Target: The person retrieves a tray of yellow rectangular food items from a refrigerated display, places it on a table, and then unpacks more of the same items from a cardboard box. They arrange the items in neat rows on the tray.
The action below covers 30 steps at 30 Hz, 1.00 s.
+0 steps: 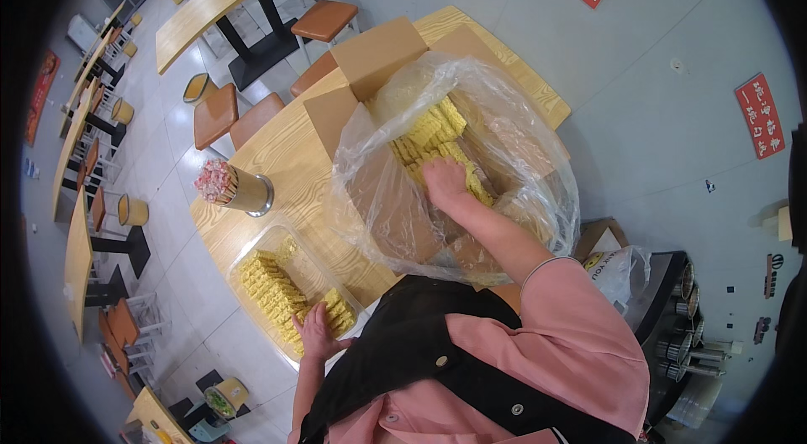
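Observation:
A cardboard box [379, 58] lined with a clear plastic bag [403, 217] stands on the wooden table in front of me. Yellow dried noodle cakes [435, 122] lie in rows inside it. My right hand [446, 182] reaches into the bag, its fingers down on the noodle cakes; whether it grips one is hidden. At the lower left, a clear plastic tub [321, 267] holds more yellow noodle cakes [268, 283], standing in rows, with crumbs at its far end. My left hand [317, 334] rests at the tub's near end, fingers spread against the cakes there.
A round holder [252, 192] packed with wrapped sticks stands on the wooden table [296, 160], beyond the tub. Stools with brown seats [215, 116] are at the table's far side. A plastic bag [621, 274] and metal strainers [679, 346] are at the right, beside the wall.

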{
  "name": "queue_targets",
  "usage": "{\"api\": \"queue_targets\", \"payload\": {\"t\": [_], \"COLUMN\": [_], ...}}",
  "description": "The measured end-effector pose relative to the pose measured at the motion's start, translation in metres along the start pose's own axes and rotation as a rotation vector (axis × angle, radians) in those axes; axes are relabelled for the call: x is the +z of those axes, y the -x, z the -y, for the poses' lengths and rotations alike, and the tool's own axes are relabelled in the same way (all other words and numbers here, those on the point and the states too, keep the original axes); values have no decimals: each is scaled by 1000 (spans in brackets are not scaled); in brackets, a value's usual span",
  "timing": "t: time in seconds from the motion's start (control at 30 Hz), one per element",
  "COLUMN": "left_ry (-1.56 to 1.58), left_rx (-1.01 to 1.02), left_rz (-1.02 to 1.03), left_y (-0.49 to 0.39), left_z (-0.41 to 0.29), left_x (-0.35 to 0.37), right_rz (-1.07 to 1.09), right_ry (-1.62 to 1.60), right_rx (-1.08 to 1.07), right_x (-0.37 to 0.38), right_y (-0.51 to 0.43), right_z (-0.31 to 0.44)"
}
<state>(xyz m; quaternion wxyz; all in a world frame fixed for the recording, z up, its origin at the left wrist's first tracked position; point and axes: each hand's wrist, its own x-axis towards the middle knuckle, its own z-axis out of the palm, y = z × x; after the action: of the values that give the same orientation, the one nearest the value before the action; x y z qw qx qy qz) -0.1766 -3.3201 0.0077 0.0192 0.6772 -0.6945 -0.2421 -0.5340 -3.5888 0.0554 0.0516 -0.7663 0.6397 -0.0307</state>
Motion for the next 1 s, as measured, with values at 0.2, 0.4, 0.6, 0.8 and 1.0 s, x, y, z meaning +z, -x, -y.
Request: {"api": "queue_targets", "payload": {"t": [0.2,0.4,0.6,0.8,1.0], "left_ry": [-18,-36,-42,-26,-27], "left_rx": [-10,26,24,-15,-8], "left_rz": [11,-4,-4,30,12], "left_y": [-1,-1,0,-2,0], "left_z": [-1,4,6,3,0], "left_x": [0,4,6,3,1], "right_rz": [68,157,-76,249,401], "right_ry": [-55,-292,-444,-825,-307], "right_rx": [50,41,270,134,141], "right_x": [-11,-23,-46,-25,-7], "right_y": [1,-10,-13,-26,-23], "right_z": [-4,-35,-67,-74,-64]}}
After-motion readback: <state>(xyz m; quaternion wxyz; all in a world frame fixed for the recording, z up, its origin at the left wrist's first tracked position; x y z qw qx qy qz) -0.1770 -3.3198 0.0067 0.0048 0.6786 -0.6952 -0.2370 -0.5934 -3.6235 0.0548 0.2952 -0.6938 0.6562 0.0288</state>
